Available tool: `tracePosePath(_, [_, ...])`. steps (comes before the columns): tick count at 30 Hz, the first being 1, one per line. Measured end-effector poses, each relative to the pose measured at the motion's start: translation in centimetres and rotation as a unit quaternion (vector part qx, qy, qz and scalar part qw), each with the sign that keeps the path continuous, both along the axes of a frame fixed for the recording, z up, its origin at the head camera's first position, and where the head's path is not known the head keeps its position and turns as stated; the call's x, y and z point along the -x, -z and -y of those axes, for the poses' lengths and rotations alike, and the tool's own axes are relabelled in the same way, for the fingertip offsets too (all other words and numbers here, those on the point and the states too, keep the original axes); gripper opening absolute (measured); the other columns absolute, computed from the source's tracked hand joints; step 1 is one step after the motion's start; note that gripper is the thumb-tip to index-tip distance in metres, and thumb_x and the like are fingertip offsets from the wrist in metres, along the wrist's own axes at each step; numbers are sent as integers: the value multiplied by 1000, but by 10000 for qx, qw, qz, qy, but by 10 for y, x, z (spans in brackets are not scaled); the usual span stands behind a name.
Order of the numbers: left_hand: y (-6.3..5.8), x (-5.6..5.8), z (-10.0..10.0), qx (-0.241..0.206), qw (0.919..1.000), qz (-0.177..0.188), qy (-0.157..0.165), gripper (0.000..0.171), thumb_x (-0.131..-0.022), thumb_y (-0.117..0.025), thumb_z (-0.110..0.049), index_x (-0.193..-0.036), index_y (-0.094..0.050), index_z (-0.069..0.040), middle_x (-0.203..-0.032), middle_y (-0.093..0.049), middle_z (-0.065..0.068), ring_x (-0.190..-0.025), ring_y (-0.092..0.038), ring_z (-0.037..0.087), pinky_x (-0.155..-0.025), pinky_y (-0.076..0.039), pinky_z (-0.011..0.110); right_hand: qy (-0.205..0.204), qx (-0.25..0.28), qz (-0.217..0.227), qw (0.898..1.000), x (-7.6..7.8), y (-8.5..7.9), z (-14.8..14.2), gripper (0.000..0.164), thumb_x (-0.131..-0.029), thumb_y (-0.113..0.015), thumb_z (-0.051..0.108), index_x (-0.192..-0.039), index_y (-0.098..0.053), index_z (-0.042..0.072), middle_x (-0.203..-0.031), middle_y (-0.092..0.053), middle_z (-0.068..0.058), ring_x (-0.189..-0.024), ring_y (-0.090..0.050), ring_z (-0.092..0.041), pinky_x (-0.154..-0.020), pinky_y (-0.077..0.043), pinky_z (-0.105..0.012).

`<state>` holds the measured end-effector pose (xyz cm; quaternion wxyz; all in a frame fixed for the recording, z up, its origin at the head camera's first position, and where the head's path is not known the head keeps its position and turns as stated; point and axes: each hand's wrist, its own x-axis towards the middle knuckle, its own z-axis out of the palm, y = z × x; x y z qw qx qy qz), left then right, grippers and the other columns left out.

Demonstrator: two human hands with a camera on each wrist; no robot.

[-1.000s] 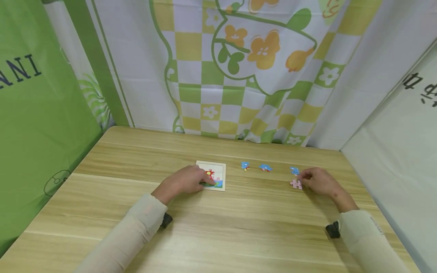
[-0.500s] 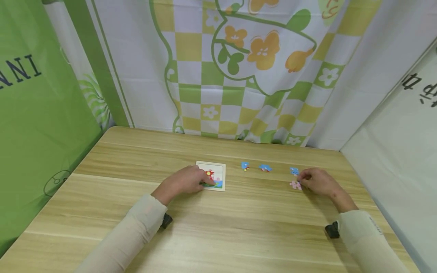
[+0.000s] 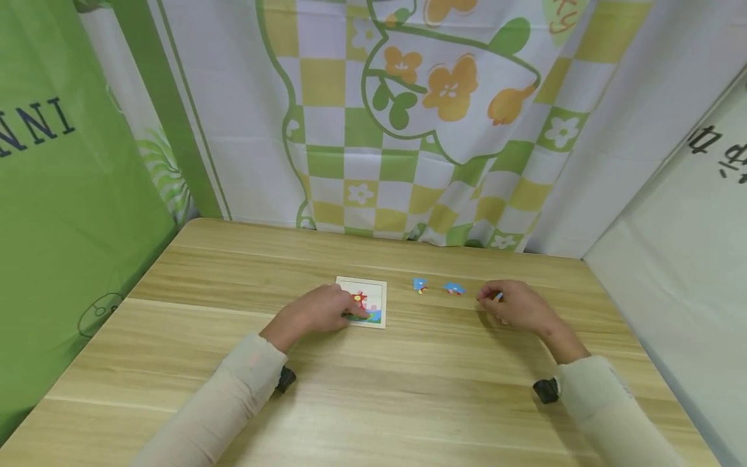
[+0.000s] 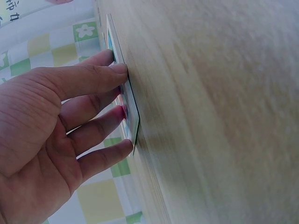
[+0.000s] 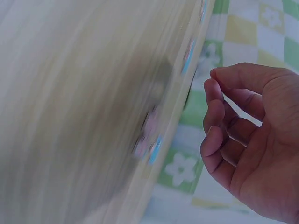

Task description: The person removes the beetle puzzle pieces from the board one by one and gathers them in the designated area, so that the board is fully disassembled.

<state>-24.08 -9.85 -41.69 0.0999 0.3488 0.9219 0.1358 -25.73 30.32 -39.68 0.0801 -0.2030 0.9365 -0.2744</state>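
My left hand [image 3: 312, 310] rests on a small square puzzle tray [image 3: 376, 284], its fingers spread and nearly straight. The left wrist view puts the thumb at the tray's edge, the other fingertips on its face. A red flower and blue and green parts fill the tray's lower area; its top is bare. Over the table's right side, my right hand [image 3: 519, 308] has loosely curled fingers, thumb meeting forefinger, and nothing held. A pink puzzle piece [image 5: 150, 122] and a blue puzzle piece [image 5: 155, 150] lie below it, mostly hidden by the hand in the head view.
Two more blue puzzle pieces, the left one [image 3: 420, 284] and the right one [image 3: 454, 287], lie between the tray and my right hand. A patterned curtain [image 3: 327, 123] hangs along the back edge of the wooden table [image 3: 397, 395].
My right hand has let go of the pink puzzle piece, lifted and moved left, leaving it beside the blue one. The left hand stays on the tray.
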Motion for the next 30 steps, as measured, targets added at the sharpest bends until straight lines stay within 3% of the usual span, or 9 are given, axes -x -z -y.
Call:
tracePosePath(5, [1,0,0,-5,10000,-8,22,42,-90,-71,3,-125,-77,-20,-123,-72,4,-70,-36,13,-70,-36,29,-381,-24,-375,9986,4,1,26,13,-101,-63,8,-107,-74,3,-96,-70,-3,-75,-61,-15,-66,-51,-32])
tracePosePath(12, [1,0,0,-93,9999,54,26,41,-91,-72,3,-125,-77,-18,-124,-72,7,-62,-27,11,-66,-35,29,-884,125,-847,9924,13,12,63,10,-97,-67,5,-100,-76,5,-94,-71,1,-77,-61,-17,-68,-50,-33])
tracePosePath(16, [1,0,0,-62,10000,34,-4,40,-91,-72,2,-125,-77,-19,-124,-72,5,-65,-30,11,-69,-36,30,-1162,73,-939,9888,16,18,82,10,-97,-67,5,-102,-75,6,-97,-72,1,-77,-60,-13,-69,-51,-32])
tracePosePath(20, [1,1,-1,-74,10000,21,-22,40,-91,-73,2,-124,-77,-19,-124,-72,4,-67,-37,12,-69,-38,30,-1358,71,-869,9869,16,22,100,11,-97,-70,8,-107,-75,6,-103,-72,-1,-77,-60,-13,-70,-52,-31])
tracePosePath(26, [2,1,-1,-94,9999,58,-34,38,-91,-74,1,-124,-78,-19,-122,-73,5,-70,-43,13,-69,-40,29,-1446,123,-275,9890,19,30,125,24,-94,-78,15,-116,-74,7,-111,-72,-1,-88,-63,-14,-77,-53,-33])
tracePosePath(30, [2,1,-2,-69,9999,99,-62,37,-92,-74,0,-124,-78,-19,-123,-72,2,-75,-47,12,-73,-44,30,-1518,-91,-387,9876,17,34,138,31,-94,-78,21,-122,-72,9,-116,-70,0,-96,-63,-15,-84,-52,-37])
